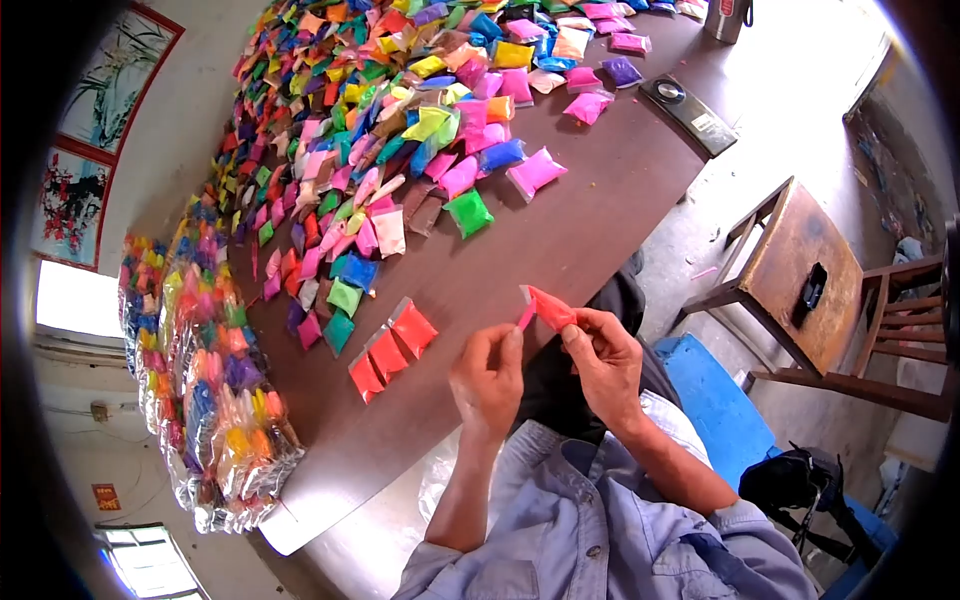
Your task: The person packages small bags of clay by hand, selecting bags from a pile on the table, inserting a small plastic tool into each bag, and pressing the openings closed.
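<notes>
My right hand [608,368] pinches a small clear packet with coral-red filling [550,308] by its lower right end, just past the table's near edge. My left hand [486,372] is closed, thumb against finger, on a thin pink strip [526,316] that reaches up to the packet's open-looking left end. Whether the strip goes into the packet or only touches it, I cannot tell. To the left of my left hand, several coral-red packets [388,354] lie side by side in a row on the brown table [480,275].
A large heap of colourful packets [390,120] covers the table's far side. Full clear bags of packets [215,400] stand at the left edge. A dark flat device [690,115] and a metal flask [727,18] are at the right. Beyond the table are a wooden stool [800,285] and blue plastic [712,395].
</notes>
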The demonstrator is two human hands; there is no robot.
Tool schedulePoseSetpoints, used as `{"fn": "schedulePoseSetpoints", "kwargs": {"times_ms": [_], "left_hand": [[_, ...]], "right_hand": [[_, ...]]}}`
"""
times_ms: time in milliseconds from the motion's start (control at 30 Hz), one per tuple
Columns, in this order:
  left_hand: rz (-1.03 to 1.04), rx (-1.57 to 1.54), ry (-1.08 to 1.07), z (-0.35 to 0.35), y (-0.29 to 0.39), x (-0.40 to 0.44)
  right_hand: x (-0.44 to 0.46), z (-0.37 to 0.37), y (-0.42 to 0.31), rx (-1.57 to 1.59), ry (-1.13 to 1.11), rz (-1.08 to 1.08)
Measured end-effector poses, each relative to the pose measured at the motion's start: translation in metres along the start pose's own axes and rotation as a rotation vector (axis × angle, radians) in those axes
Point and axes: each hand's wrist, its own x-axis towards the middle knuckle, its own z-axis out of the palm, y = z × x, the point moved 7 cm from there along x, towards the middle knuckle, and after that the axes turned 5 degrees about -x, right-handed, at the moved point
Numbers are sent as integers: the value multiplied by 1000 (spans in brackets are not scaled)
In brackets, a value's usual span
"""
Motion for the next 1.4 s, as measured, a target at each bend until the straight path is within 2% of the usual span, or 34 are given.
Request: {"fn": "schedulePoseSetpoints", "kwargs": {"times_ms": [233,300,500,733,800,900,967,1067,1400], "left_hand": [[189,113,-94,25,10,11],[244,188,-119,27,17,11],[341,231,-160,34,32,5],[318,370,-211,35,11,45],[276,311,-217,33,10,50],[280,286,-167,26,24,45],[377,310,-134,22,36,36],[340,202,-185,34,36,12],[309,327,-91,18,12,29]], "right_hand": [[-1,-7,3,-75,77,69],[2,-8,5,-199,6,85],[9,-9,10,-185,6,101],[11,-8,10,-199,8,120],[11,-9,14,-158,17,112],[11,-11,13,-172,13,128],[10,-10,12,-139,24,154],[11,-9,14,-80,31,179],[11,-10,15,-46,30,180]]}}
